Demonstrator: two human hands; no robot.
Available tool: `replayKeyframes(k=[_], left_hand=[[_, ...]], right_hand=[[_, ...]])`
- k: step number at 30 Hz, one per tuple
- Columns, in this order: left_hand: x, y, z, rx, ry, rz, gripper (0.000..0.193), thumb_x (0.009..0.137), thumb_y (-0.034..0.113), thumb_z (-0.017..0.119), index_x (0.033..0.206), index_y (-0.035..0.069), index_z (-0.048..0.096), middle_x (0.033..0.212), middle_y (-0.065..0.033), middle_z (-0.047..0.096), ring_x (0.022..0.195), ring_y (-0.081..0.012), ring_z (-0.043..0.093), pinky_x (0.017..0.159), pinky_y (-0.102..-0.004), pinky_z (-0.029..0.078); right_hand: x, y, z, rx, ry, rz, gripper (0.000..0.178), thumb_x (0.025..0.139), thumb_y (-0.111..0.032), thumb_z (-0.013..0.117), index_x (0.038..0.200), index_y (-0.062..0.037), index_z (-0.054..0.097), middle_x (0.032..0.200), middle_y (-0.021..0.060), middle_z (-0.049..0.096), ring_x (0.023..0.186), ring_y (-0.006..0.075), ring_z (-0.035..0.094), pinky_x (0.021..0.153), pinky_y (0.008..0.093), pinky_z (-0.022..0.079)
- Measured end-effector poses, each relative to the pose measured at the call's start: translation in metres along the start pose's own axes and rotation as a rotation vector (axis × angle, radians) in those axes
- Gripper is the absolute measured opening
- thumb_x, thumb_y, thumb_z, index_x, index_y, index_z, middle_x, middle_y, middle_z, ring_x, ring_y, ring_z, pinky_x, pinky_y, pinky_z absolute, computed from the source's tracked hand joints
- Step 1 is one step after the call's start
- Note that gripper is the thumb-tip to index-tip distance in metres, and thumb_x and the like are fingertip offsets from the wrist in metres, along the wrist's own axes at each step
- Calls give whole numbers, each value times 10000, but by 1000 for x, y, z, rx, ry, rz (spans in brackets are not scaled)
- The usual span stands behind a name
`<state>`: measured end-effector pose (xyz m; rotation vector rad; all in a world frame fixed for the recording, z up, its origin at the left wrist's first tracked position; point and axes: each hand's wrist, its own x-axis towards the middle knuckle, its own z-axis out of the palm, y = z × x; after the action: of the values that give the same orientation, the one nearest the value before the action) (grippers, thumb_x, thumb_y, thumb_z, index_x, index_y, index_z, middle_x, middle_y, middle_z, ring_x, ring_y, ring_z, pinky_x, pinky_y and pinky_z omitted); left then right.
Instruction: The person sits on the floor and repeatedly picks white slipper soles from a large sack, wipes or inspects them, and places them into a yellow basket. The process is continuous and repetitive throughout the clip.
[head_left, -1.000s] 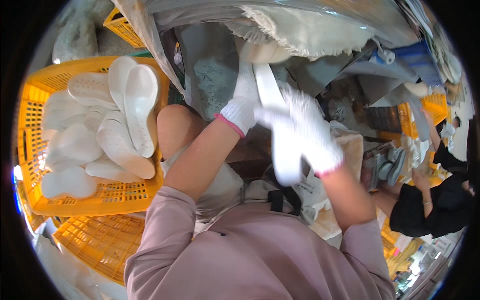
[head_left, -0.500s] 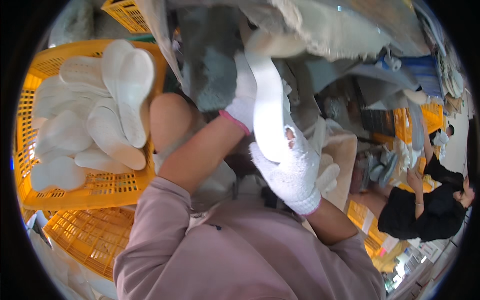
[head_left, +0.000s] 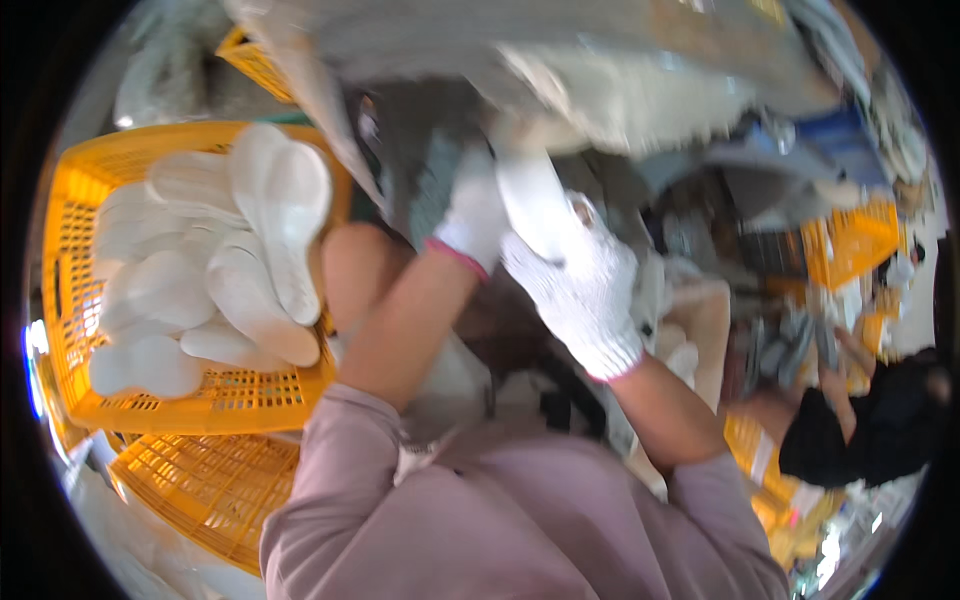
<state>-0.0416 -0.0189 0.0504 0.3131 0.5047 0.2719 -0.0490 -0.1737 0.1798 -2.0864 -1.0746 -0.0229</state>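
I hold a white shoe sole [head_left: 540, 215] lengthwise in front of me, its far end up against a blurred, pale rounded part [head_left: 535, 130]. My right hand [head_left: 580, 275], in a white knit glove with a torn spot near the fingertips, is closed round the near end. Along the sole's left side lies my left hand [head_left: 472, 205], gloved in white with a pink cuff; its fingers are smeared by motion and partly hidden. To my left, several more white soles [head_left: 285, 205] are heaped in a yellow plastic crate [head_left: 185, 415].
Pale cloth and sheeting [head_left: 640, 95] hang over the work spot. Another yellow crate [head_left: 210, 490] sits below the full one. On the right, a co-worker in black [head_left: 860, 425] handles grey pieces beside a yellow crate [head_left: 850, 245]. White soles lie by a beige panel [head_left: 705, 325].
The sole and my right hand have moved slightly away from me, and less of the sole shows. My left hand has come lower, nearer my right. The whole view has shifted a little.
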Motion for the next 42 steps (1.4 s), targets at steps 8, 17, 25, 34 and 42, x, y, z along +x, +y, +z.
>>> replayKeyframes(k=[8,17,25,34,42], left_hand=[[-8,-25,-11,1142,269,945,451,928,400,746,1126,1,676,986,-199,701,873,-387,724,783,-472,598],[3,-32,-11,786,-47,618,506,1098,448,446,1223,11,668,1077,-177,749,992,-318,746,905,-433,621],[-20,-17,17,-310,-171,-171,490,1122,531,445,1159,87,648,955,-108,707,862,-268,700,851,-379,591],[28,-33,-11,36,252,188,475,1145,486,444,1266,84,667,1164,-90,725,1039,-252,681,963,-356,557],[-47,-54,30,-247,-81,-6,491,1154,421,471,1433,42,610,1389,-127,684,1259,-276,656,1120,-405,516]], right_hand=[[34,25,33,64,125,120,386,830,-405,876,952,-52,780,845,187,770,803,390,756,748,456,599],[19,21,15,38,42,65,528,848,-306,879,1217,26,702,998,202,770,867,388,766,764,425,610],[17,-23,-34,687,-488,623,692,848,-163,828,1458,-14,537,1086,96,733,980,146,717,845,338,602],[3,-1,-34,113,-475,-43,615,926,-212,819,1424,65,588,1112,178,765,934,296,776,869,389,615],[-139,70,-99,439,-108,828,740,993,-238,771,1545,137,452,1334,191,695,1129,205,706,979,338,567]])
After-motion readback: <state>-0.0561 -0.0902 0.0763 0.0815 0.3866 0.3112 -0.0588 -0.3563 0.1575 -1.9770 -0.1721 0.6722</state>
